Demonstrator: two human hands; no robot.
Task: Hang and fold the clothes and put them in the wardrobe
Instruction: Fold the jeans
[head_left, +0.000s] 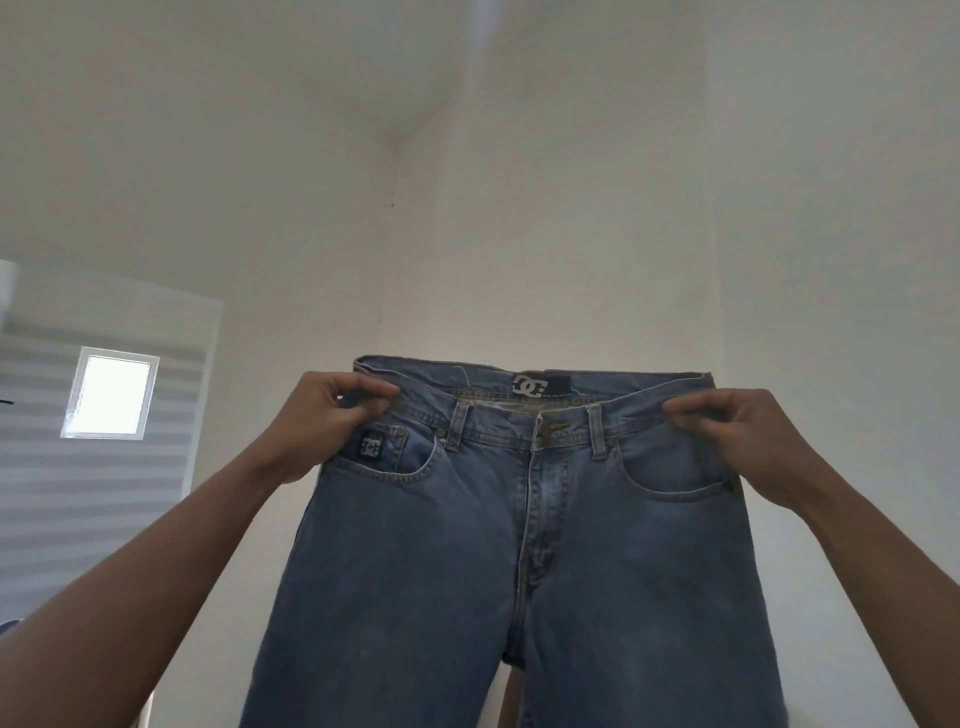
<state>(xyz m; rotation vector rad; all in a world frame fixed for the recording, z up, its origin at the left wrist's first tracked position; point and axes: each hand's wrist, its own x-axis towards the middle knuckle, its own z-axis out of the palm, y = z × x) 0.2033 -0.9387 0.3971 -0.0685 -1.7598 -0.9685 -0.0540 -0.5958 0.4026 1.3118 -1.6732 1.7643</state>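
Note:
A pair of blue jeans (519, 545) hangs in front of me, front side facing me, fly shut, with a dark logo patch inside the waistband and another on the left coin pocket. My left hand (322, 421) pinches the waistband at its left end. At the right end, my right hand (748, 441) pinches the waistband the same way. Both arms are raised and stretched out, holding the waist spread flat. The legs drop out of view below the frame.
White walls meet in a corner (387, 234) behind the jeans. At the left is a window with striped blinds (104, 467) and a small bright pane (111, 395). No wardrobe or hanger is in view.

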